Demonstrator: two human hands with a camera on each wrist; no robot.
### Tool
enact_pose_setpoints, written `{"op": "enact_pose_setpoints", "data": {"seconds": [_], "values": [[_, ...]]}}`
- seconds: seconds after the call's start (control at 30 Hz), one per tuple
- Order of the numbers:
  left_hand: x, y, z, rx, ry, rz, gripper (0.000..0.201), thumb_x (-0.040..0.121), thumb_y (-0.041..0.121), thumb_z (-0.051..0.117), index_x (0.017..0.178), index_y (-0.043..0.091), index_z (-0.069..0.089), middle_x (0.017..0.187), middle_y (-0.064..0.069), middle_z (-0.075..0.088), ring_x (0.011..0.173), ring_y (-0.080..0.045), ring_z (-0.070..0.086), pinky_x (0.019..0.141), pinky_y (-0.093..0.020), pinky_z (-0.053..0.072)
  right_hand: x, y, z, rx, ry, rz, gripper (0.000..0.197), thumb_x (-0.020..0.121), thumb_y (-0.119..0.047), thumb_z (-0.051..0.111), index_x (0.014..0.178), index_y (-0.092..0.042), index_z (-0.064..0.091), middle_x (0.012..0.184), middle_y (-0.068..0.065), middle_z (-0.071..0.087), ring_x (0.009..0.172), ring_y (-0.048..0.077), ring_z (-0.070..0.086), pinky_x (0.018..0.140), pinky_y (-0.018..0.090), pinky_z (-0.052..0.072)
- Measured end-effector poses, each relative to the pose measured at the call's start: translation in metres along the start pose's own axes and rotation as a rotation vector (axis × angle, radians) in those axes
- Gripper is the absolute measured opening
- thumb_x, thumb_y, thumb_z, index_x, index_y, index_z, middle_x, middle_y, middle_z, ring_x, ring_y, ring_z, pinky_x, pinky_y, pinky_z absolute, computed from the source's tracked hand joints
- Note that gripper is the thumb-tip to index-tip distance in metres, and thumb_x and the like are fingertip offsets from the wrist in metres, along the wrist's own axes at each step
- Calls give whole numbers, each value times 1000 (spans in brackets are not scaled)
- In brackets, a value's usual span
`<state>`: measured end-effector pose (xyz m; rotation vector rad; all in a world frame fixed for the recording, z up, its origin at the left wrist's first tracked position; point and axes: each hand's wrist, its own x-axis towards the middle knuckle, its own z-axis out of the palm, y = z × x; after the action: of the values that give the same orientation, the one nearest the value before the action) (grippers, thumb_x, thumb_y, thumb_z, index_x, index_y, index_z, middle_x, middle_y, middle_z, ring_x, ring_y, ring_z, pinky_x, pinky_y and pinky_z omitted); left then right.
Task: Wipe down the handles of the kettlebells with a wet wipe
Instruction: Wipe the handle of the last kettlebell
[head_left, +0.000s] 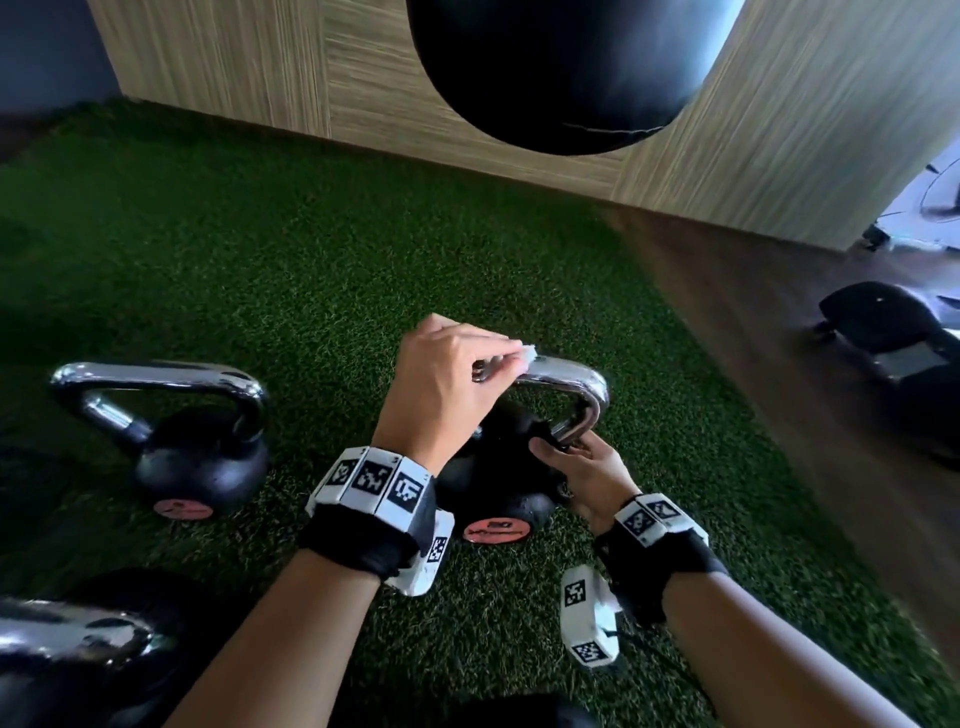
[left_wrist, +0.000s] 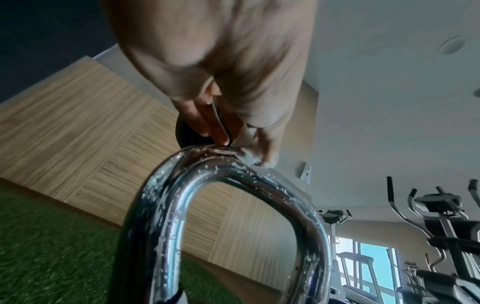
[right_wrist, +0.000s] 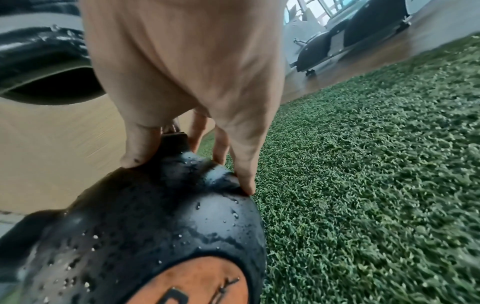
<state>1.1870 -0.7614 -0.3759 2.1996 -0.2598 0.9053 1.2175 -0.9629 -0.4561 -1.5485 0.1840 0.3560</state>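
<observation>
On the chrome handle (head_left: 563, 376), a wet wipe (head_left: 529, 354)

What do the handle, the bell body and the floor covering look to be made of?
Handle: looks like polished chrome-plated steel, mirror reflections with droplets beaded on it.
Bell body: matte black, lightly pebbled, probably coated cast iron or rubber; cannot tell which. Droplets sit on it.
Floor covering: green synthetic turf, short fibrous blades.
</observation>
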Motion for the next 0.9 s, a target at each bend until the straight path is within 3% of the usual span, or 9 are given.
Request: {"op": "enact_pose_setpoints", "data": {"seconds": [0.03, 0.1, 0.2, 0.3, 0.5, 0.63, 0.73, 0.83, 0.9], "values": [[-1, 2, 1, 52, -21, -20, 20, 92, 37, 73, 103, 22, 82, 103, 11, 79, 97, -11, 65, 88, -40, 51, -1, -1, 0, 1, -14, -1, 42, 82, -13, 82, 121, -7, 65, 114, 18, 74, 83, 36, 73, 59, 40, 59], [-4, 5, 3, 124, -45, -33, 25, 96, 40, 67, 108, 24, 80, 107, 11, 77, 100, -14, 62, 90, -39, 49, -1, -2, -1, -7, -30, 1, 47, 83, -15, 81, 125, -7, 63, 116, 19, 73, 95, 46, 70, 75, 54, 60], [-15, -2, -4, 48, 52, -124, 24, 96, 35, 67, 109, 18, 80, 104, 5, 79, 92, -16, 69, 85, -37, 54, 3, 2, -2, -11, -13, -11, 42, 82, -13, 82, 120, -6, 66, 110, 14, 76, 100, 35, 74, 81, 48, 62], [-27, -17, -12, -30, 168, -261, 21, 97, 27, 70, 108, 12, 81, 98, -3, 80, 82, -15, 75, 73, -29, 56, 7, 7, -2, -71, 4, -46, 36, 80, -20, 84, 111, -10, 70, 106, 12, 77, 99, 33, 74, 90, 56, 58], [-41, -26, -6, -150, 186, -353, 24, 95, 29, 72, 112, 13, 79, 104, 3, 78, 90, -1, 73, 77, -4, 51, 10, 17, -3, -79, 11, -90, 25, 81, -23, 83, 103, -16, 73, 101, 8, 79, 96, 30, 75, 82, 47, 61], [-59, -45, -2, -432, 219, -666, 30, 89, 36, 75, 111, 16, 78, 94, 5, 80, 83, 0, 75, 66, -4, 50, 12, 18, -3, -61, 14, -92, 25, 82, -21, 83, 103, -15, 72, 103, 10, 78, 82, 21, 77, 64, 34, 61], [-64, -48, 3, -515, 229, -646, 19, 89, 33, 76, 106, 25, 76, 83, 27, 74, 84, 7, 73, 70, -3, 50, 15, 18, -4, -10, 33, -89, 42, 77, -17, 86, 114, -21, 66, 110, 12, 76, 97, 29, 75, 81, 48, 62], [-73, -55, 10, -582, 255, -712, 25, 90, 32, 76, 111, 20, 75, 87, 21, 77, 88, 0, 75, 74, -10, 55, 16, 17, -2, 27, 59, -127, 52, 72, -7, 88, 113, -27, 62, 117, 11, 72, 106, 30, 72, 84, 55, 60], [-81, -61, 15, -603, 196, -795, 25, 90, 32, 75, 110, 17, 77, 96, 7, 80, 91, -6, 76, 79, -20, 58, 18, 16, -1, 56, 68, -162, 55, 68, 1, 89, 108, -26, 61, 115, 10, 72, 99, 25, 75, 73, 47, 63]]}}
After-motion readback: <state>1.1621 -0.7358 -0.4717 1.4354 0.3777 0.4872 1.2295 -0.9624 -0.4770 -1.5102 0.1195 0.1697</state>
